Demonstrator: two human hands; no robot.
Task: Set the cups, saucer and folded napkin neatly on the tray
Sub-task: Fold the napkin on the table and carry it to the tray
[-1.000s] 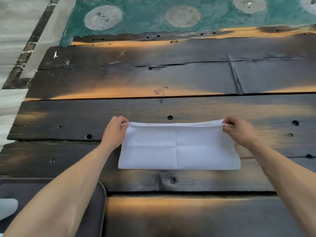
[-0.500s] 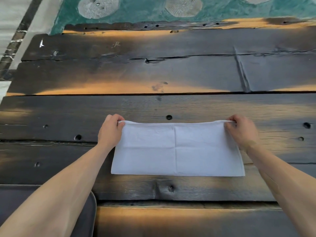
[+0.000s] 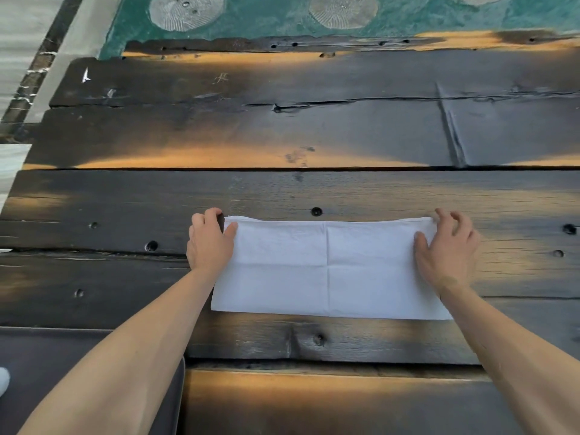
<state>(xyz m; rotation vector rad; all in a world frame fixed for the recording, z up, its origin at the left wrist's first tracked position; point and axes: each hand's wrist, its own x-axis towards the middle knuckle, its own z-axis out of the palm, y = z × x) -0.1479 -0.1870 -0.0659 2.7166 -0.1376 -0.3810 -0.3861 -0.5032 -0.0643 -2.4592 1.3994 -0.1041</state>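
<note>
A white napkin [image 3: 329, 268], folded into a long rectangle, lies flat on the dark wooden table [image 3: 282, 127]. My left hand [image 3: 208, 243] is at its far left corner, thumb lying on the cloth and fingers curled beside the edge. At the far right corner is my right hand [image 3: 445, 249], fingers spread and lifted, thumb resting on the napkin. A dark grey tray [image 3: 47, 356] sits at the near left, partly under my left forearm. At the frame's left edge a sliver of something white [image 3: 3, 379] shows on it. No cups or saucer can be made out.
The table is made of rough planks with gaps, cracks and holes. Beyond its far edge lies a green floor with pale round patterns [image 3: 342, 7]. The left edge of the table drops off to a light floor [image 3: 18, 32].
The top layer of the napkin has been laid down flat, both hands moving slightly outward. My right hand's fingers have opened off the corner; my left hand's pinch has loosened.
</note>
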